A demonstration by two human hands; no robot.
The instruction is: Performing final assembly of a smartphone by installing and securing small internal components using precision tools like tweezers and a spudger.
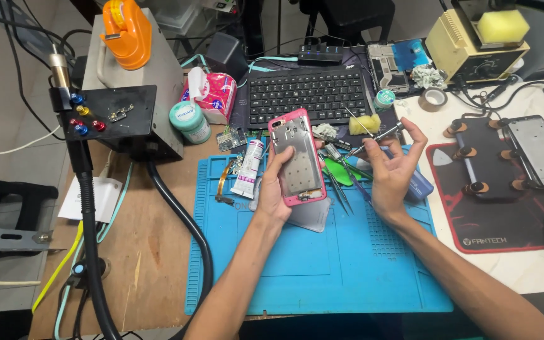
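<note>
A pink-rimmed phone frame with a bare grey metal inner plate is held upright over the blue silicone work mat by the left hand, whose fingers are curled around its left edge and lower corner. A slim metal screwdriver with a silvery shaft is pinched between the thumb and fingertips of the right hand, its tip directed toward the frame's upper right side; whether the tip touches the frame cannot be told from this view. Fine steel tweezers are laid on the mat between the two hands, beside a green plastic pry tool. A white glue tube with a pink cap is set just left of the frame. A black keyboard is placed beyond the mat, and a yellow sponge block sits at its near edge. A black phone clamp with orange knobs rests on the black mouse pad with red trim to the right.
</note>
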